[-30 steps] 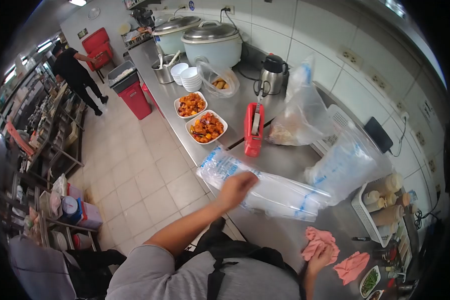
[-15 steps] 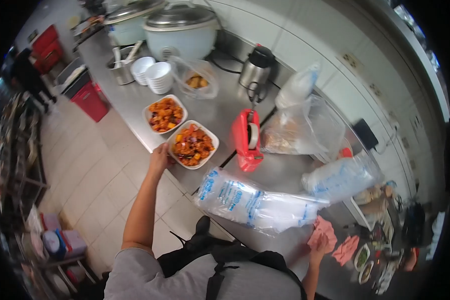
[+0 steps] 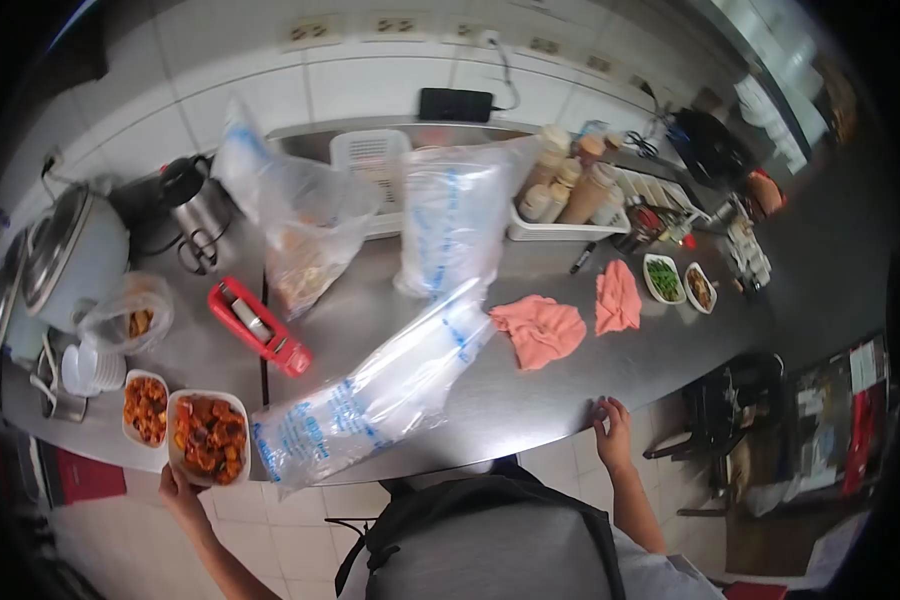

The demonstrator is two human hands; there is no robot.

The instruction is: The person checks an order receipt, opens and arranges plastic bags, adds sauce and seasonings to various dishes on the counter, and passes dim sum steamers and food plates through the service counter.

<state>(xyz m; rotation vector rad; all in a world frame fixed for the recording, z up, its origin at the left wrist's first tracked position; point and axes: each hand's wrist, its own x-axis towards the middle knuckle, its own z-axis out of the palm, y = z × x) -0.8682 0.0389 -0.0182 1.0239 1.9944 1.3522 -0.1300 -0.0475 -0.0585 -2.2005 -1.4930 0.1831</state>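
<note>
one long steel worktop curves across the view, with a tiled wall behind it. two lidded cookers stand at its left end. a clear pack with blue print lies slantwise by the front edge, its upper end meeting a second pack farther back. left of that is a cloudy plastic bag, its brownish contents hard to make out. on the right, a white basket holds squeeze bottles. a metal flask stands right of the cookers, and a red tape dispenser lies in front of the cloudy bag.

the white bowl of saucy reddish food is at the left front edge; i cannot tell whether it is lifted or resting there. the left grip pinches its near left corner. the right grip is loosely spread, fingers half curled, just beside the front edge and apart from the cloths. a second bowl with similar food sits just left of the first. two pink cloths lie crumpled right of the packs, then two small dishes of food, and last a dark marker near the basket.
</note>
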